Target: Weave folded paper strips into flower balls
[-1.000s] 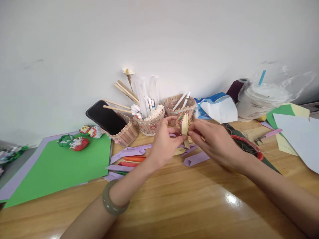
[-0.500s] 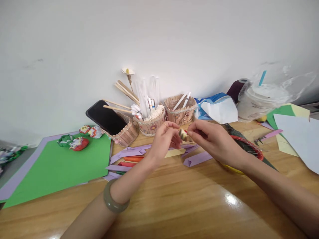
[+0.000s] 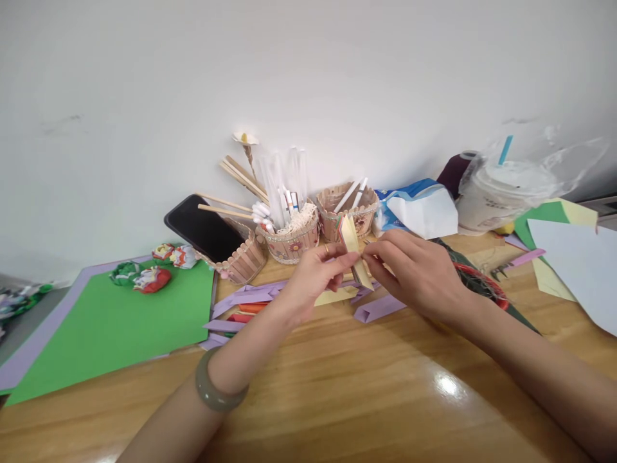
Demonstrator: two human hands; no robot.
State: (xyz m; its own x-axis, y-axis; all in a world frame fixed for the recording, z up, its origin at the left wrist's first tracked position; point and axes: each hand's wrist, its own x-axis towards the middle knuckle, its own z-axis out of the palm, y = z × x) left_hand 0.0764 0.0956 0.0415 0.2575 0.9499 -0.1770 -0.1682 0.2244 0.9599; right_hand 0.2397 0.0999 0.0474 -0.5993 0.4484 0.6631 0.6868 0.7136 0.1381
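My left hand (image 3: pixel 315 276), closed, pinches a bundle of folded paper strips (image 3: pixel 350 235) between thumb and fingers. The bundle is pale yellow on the side facing me, with red and green edges at its upper left, and it stands nearly upright. From the right, my right hand (image 3: pixel 417 270) has its thumb and fingertips closed against the middle of the bundle. Whether those fingertips hold a thin wire as well, I cannot make out. Below the hands, folded purple paper strips (image 3: pixel 380 308) and a yellow paper piece (image 3: pixel 337 296) lie on the wooden table (image 3: pixel 337 386).
Green paper (image 3: pixel 159 315) with crumpled paper flowers (image 3: pixel 152 280) lies left. Behind stand a phone (image 3: pixel 205 225) in a craft-stick basket (image 3: pixel 243 257), a middle basket (image 3: pixel 292 247) and another basket (image 3: pixel 330 222). Cutters (image 3: pixel 518 260), a red-rimmed coil (image 3: pixel 496 292) and a bagged cup (image 3: pixel 506 193) are right.
The paper bundle has turned from lying end-on between my fingers to nearly upright, showing its long yellow side. My right hand stays close to it, fingertips against its middle.
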